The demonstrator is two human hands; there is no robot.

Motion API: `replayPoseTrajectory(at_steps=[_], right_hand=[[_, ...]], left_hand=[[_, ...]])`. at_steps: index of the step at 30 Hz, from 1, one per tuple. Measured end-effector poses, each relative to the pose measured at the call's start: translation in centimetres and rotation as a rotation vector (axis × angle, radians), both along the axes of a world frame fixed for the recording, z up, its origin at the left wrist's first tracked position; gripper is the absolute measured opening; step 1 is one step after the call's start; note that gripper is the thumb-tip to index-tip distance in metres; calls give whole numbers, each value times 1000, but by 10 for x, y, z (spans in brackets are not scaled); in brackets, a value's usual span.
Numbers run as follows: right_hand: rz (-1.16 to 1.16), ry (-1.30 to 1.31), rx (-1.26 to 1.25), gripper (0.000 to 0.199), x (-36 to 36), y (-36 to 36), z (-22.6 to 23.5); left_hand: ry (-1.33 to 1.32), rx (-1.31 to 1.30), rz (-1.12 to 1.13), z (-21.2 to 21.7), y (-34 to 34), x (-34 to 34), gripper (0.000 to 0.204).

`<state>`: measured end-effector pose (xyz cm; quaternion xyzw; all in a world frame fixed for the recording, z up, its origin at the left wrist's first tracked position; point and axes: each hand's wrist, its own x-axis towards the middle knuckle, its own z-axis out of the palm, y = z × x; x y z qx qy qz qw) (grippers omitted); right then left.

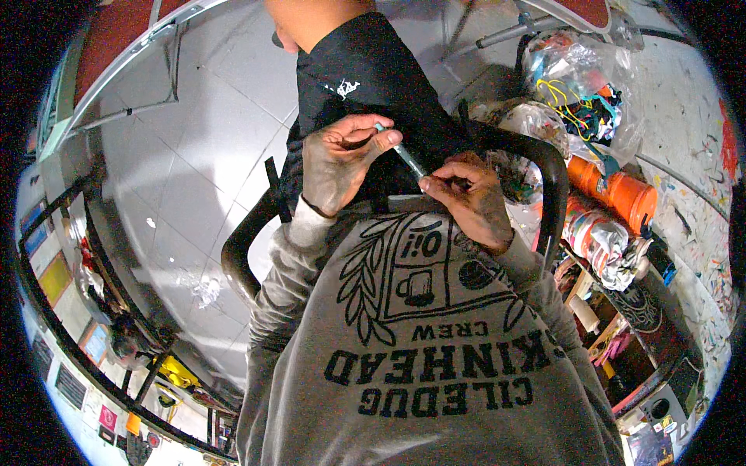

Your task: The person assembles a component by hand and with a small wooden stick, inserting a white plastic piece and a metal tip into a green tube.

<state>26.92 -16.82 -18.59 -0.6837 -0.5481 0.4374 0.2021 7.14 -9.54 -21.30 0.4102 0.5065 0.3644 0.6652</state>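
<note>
I look down my own grey printed sweatshirt. My left hand pinches the upper end of a thin, pale blue-green stick-like object. Its lower end sits in the closed fingers of my right hand. Both hands are grimy and held close together in front of my chest. Behind them are my legs in black shorts and the curved black arms of a chair.
White tiled floor spreads to the left. On the right stand orange containers, a clear bag of colourful wires, and a paint-spattered surface. Shelves with cluttered items run along the lower left rim.
</note>
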Motion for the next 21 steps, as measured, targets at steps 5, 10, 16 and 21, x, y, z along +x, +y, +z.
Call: replayPoseTrajectory(at_steps=[5, 10, 16, 21], right_hand=[[5, 246, -78, 15, 6, 7, 7], [-124, 487, -232, 17, 6, 10, 17], [-144, 609, -267, 16, 8, 17, 29], [-123, 621, -317, 17, 12, 23, 36]], left_hand=[[-74, 21, 36, 14, 5, 1, 21], [-90, 48, 48, 28, 13, 5, 21], [-51, 92, 47, 35, 11, 12, 23], [66, 57, -193, 34, -9, 17, 21]])
